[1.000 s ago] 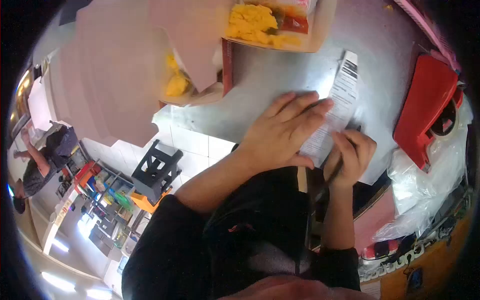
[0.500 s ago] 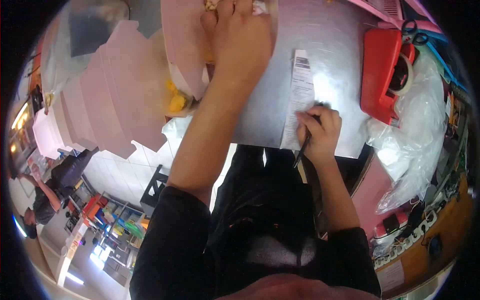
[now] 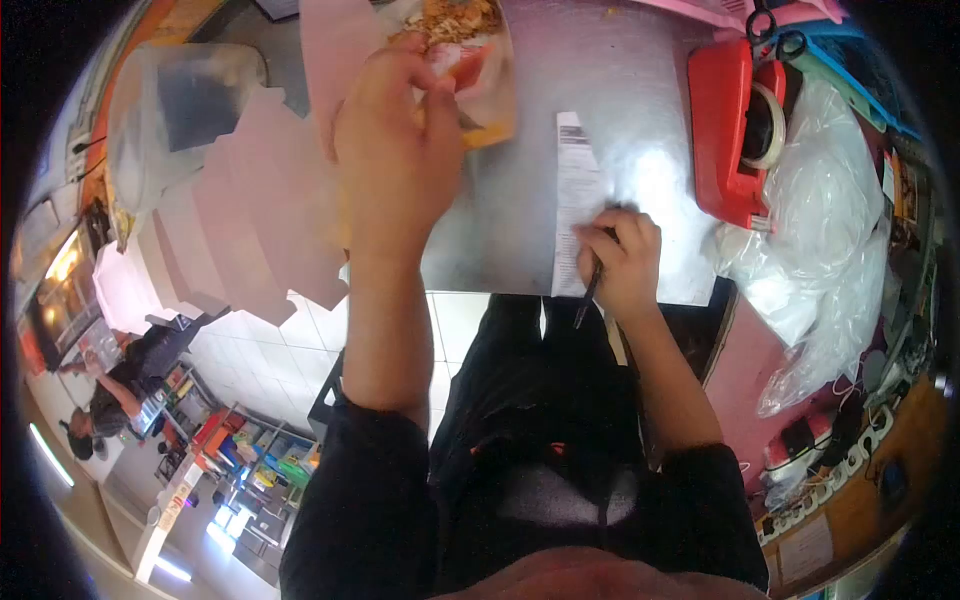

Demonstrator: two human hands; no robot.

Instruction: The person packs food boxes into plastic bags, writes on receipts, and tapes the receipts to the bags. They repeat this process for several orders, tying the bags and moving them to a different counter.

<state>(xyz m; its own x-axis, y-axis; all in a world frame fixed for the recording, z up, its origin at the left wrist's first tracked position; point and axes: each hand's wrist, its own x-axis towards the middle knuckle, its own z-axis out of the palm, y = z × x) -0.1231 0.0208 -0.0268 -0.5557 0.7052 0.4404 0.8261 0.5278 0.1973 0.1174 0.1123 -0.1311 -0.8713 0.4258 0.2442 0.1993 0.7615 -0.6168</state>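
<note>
My right hand (image 3: 628, 262) is closed round a dark pen (image 3: 589, 297), its tip side over the lower part of a long printed paper slip (image 3: 574, 185) on the metal table (image 3: 520, 210). My left hand (image 3: 398, 165) is over the left edge of an open box (image 3: 503, 105) of food. Its thumb and index finger are pinched together beside a reddish item (image 3: 467, 70) in the box; what they hold is too blurred to tell. Brown crumbly food (image 3: 455, 22) shows at the top of the box.
Stacked pink cardboard pieces (image 3: 245, 210) and a clear plastic container (image 3: 150, 110) lie at left. A red tape dispenser (image 3: 718, 135), black scissors (image 3: 790, 45) and clear plastic bags (image 3: 820, 190) are at right. Another person (image 3: 110, 395) is at far left.
My left hand has moved down and left relative to the food box, uncovering more of the food. My right hand still holds the pen at the slip. The whole view has shifted slightly.
</note>
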